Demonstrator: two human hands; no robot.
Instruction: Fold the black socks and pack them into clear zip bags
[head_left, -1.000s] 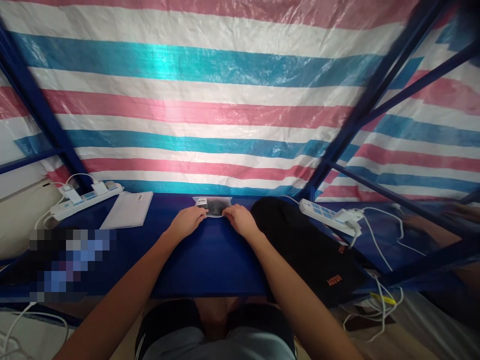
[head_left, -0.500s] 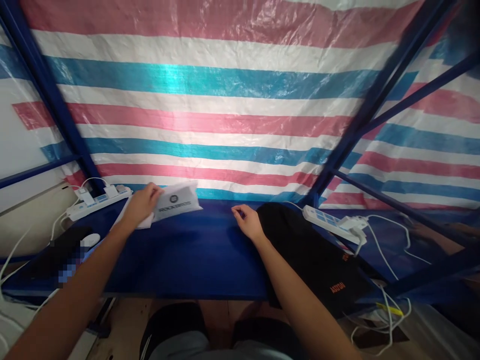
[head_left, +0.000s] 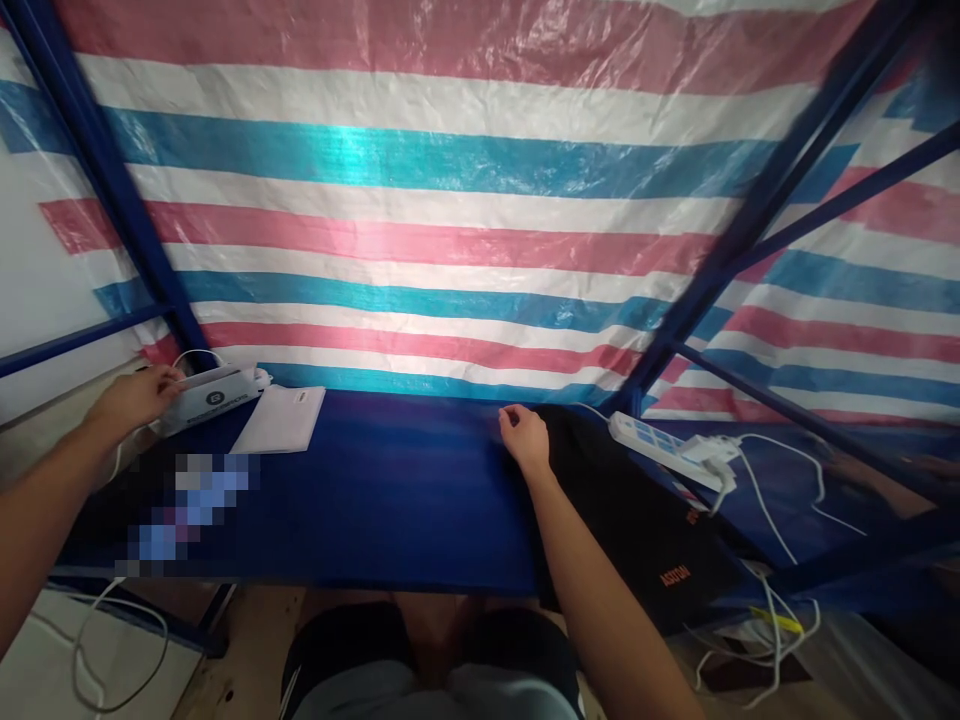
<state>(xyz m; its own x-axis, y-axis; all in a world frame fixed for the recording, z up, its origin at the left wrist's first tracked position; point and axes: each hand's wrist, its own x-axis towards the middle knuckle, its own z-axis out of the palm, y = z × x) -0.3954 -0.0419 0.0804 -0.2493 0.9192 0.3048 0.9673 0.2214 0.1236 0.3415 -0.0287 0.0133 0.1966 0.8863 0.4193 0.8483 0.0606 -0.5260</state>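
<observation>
My left hand (head_left: 142,395) is at the far left, its fingers closed on the edge of a pale plastic bag (head_left: 225,408) with a dark round logo and lettering. The bag hangs in front of a white power strip, partly covering it. Beside it a white booklet (head_left: 285,420) lies flat on the blue tabletop (head_left: 397,500). On the right, my right hand (head_left: 526,438) is loosely curled with its fingertips together and nothing visible in them. It rests at the edge of a folded black cloth (head_left: 622,530) with orange lettering.
A second power strip (head_left: 667,445) with plugs and white cables lies at the back right. Blue metal posts (head_left: 697,270) frame the table, and a striped plastic sheet (head_left: 435,240) hangs behind it. A blurred-out patch covers items at the left. Cables dangle below both ends.
My left hand has carried the plastic bag leftward, from above the booklet to the left power strip, uncovering the booklet. My right hand has shifted slightly right, nearer the black cloth.
</observation>
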